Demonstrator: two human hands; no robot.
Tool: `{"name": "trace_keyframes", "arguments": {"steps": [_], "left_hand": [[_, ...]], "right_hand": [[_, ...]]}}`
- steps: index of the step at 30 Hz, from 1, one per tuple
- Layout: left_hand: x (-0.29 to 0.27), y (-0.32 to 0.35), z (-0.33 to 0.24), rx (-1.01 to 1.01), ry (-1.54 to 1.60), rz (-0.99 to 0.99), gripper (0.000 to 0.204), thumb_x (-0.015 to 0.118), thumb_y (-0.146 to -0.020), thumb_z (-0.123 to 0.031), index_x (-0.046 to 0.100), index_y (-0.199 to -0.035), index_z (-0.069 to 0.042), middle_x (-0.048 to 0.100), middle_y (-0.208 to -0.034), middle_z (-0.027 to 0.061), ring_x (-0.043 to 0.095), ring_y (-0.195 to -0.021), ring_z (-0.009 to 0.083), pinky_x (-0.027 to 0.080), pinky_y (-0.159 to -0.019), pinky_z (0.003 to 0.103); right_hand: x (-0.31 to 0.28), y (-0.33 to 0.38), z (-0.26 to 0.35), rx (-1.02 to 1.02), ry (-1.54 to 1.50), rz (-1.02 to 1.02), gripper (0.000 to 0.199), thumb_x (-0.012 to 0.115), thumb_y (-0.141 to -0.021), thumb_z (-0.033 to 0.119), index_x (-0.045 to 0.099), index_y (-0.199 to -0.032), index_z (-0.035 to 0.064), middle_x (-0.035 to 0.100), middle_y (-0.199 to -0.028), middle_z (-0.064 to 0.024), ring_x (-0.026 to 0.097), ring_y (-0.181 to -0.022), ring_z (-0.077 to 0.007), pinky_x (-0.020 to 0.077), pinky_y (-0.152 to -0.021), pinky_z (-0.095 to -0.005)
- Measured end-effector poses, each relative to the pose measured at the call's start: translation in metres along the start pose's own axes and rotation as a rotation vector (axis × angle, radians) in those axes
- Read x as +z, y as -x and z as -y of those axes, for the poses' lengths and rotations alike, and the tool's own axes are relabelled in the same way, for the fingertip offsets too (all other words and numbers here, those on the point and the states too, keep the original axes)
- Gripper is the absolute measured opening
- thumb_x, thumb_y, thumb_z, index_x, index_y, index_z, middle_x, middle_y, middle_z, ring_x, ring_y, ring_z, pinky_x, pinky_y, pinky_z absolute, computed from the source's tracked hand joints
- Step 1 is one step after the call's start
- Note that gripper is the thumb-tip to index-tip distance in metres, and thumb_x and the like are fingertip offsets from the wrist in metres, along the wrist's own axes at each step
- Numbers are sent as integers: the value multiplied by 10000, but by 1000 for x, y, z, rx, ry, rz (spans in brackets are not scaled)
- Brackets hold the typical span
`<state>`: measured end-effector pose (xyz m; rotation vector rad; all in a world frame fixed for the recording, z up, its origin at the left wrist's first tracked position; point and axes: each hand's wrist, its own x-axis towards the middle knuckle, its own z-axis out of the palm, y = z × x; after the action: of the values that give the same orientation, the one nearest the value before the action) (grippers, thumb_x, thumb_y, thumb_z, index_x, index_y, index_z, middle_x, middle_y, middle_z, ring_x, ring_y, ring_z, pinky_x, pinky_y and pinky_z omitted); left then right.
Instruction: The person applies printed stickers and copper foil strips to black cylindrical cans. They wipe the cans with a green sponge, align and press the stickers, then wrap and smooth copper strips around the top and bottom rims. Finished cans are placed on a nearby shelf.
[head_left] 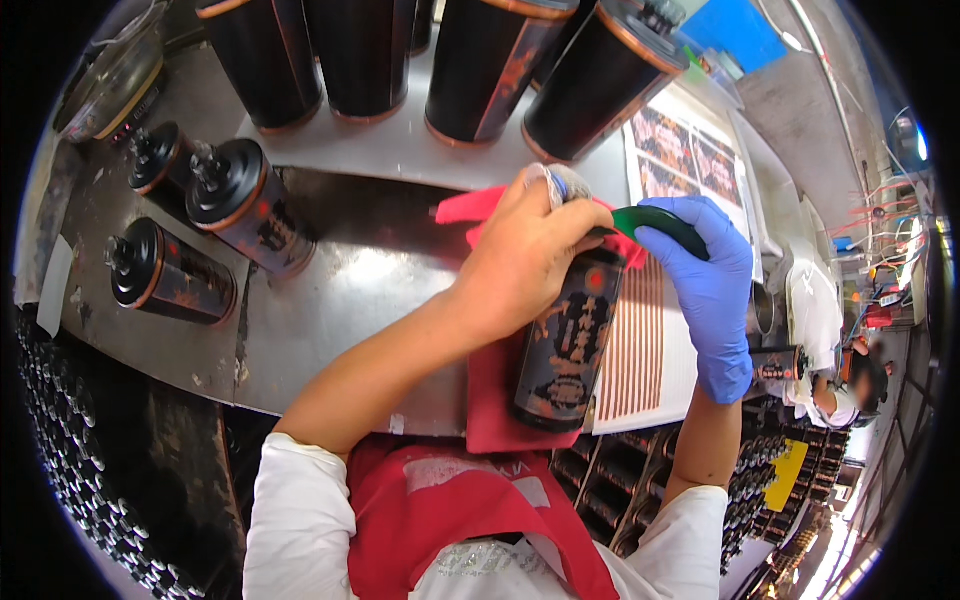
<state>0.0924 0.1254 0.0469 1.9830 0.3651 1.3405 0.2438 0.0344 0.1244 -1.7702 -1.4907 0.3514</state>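
A black bottle [565, 345] with copper-coloured decoration and a red dot leans on a red cloth [490, 375] near the bench's front edge. My bare left hand [530, 245] is closed round its upper end, hiding the top. Some whitish, blue-marked wrapping [562, 183] shows at the fingers. My right hand [705, 265], in a blue glove, grips a flat, rounded green scraper [668, 226]. The scraper's narrower end meets my left fingertips by the bottle's top; exact contact there cannot be made out.
Several large black bottles [365, 60] line the far side. Three smaller stoppered ones [250, 215] stand or tilt at left. Right of the cloth lies a sheet of copper-coloured strips [632, 345], with printed sheets [685, 150] beyond. Another person [850, 395] is at far right.
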Motion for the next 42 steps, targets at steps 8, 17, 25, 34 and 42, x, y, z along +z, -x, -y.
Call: {"name": "trace_keyframes", "arguments": {"steps": [8, 17, 25, 34, 42], "left_hand": [[-26, 108, -33, 246, 48, 292, 368, 661, -649, -63, 654, -1016, -59, 579, -939, 88, 504, -880, 269, 418, -749, 389], [-49, 124, -59, 161, 169, 417, 287, 673, -675, -16, 655, -961, -36, 561, -903, 87, 506, -846, 236, 419, -714, 356], [-40, 124, -41, 136, 139, 286, 227, 637, -698, 8, 645, -922, -32, 567, -810, 89, 547, -740, 246, 422, -703, 368], [-99, 179, -62, -599, -227, 213, 294, 641, -747, -20, 617, -1037, -65, 603, -904, 151, 555, -812, 321, 442, -712, 371], [-89, 173, -43, -550, -587, 359, 510, 694, -738, -162, 524, -1192, -6, 380, -1307, 247, 347, -1176, 411, 225, -1002, 486]], "right_hand": [[19, 127, 12, -356, 369, 79, 452, 689, -566, -22, 696, -971, 179, 611, -882, -13, 593, -790, -204, 457, -674, -335], [4, 100, 38, -376, 400, 169, 369, 714, -629, 54, 682, -979, 167, 633, -834, -16, 584, -681, -217, 471, -600, -333], [33, 109, 24, -518, 557, 209, 351, 639, -690, 112, 643, -1038, 154, 580, -961, -15, 552, -860, -190, 430, -681, -344], [19, 207, 23, 505, -274, -33, 294, 675, -723, -34, 614, -993, 65, 601, -886, -39, 568, -852, -128, 449, -770, -264], [-42, 248, -138, 974, -599, -510, 85, 551, -845, 149, 567, -835, 66, 534, -716, -10, 478, -576, -93, 402, -536, -224]]}}
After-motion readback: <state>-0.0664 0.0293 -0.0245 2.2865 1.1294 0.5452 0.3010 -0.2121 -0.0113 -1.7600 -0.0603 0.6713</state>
